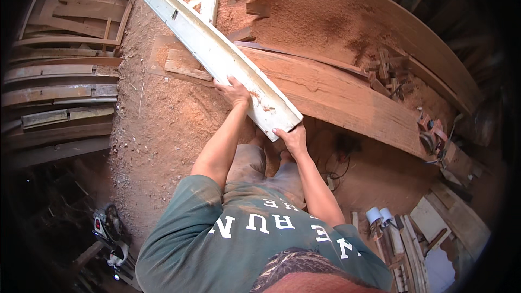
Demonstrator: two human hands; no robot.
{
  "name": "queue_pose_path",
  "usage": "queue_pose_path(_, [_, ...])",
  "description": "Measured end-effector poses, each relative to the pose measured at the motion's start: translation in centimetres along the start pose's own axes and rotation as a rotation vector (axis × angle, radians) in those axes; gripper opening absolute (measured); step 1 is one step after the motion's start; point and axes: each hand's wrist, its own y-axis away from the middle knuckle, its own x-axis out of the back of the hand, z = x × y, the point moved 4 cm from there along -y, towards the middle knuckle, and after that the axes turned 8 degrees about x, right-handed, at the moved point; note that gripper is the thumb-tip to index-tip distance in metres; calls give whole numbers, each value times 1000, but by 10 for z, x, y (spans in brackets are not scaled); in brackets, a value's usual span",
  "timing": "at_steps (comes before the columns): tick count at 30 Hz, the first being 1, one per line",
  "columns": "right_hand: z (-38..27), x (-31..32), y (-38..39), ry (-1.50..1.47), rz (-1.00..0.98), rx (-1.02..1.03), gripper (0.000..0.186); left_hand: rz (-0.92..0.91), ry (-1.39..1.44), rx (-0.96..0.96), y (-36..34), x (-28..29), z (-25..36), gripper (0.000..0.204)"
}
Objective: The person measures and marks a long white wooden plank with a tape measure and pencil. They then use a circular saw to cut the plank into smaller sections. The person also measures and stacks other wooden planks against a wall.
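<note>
A long white-painted wooden board (216,55) with a raised lip along one side slants from the far left to just in front of me. My left hand (234,93) grips its left edge, with the thumb lying over the top face. At the near end, my right hand (293,137) is closed around the corner, its fingers partly hidden beneath. Small chips or marks show on the white face near that end. The board passes above a short weathered plank (187,64) lying on the ground.
A broad reddish timber beam (331,89) stretches to the right, with a heap of sawdust (320,16) behind it. A power tool (431,133) sits near the beam's right end. Stacked lumber (65,95) lines the left, a motorbike (110,233) stands lower left, and offcuts (410,247) lie lower right.
</note>
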Motion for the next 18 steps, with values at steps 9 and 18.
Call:
queue_pose_path(9, [-82, 18, -41, 384, 23, 366, 64, -92, 181, 72, -31, 8, 4, 69])
queue_pose_path(18, [-62, 23, -61, 937, -83, 750, 76, -531, 263, 460, -100, 76, 60, 55])
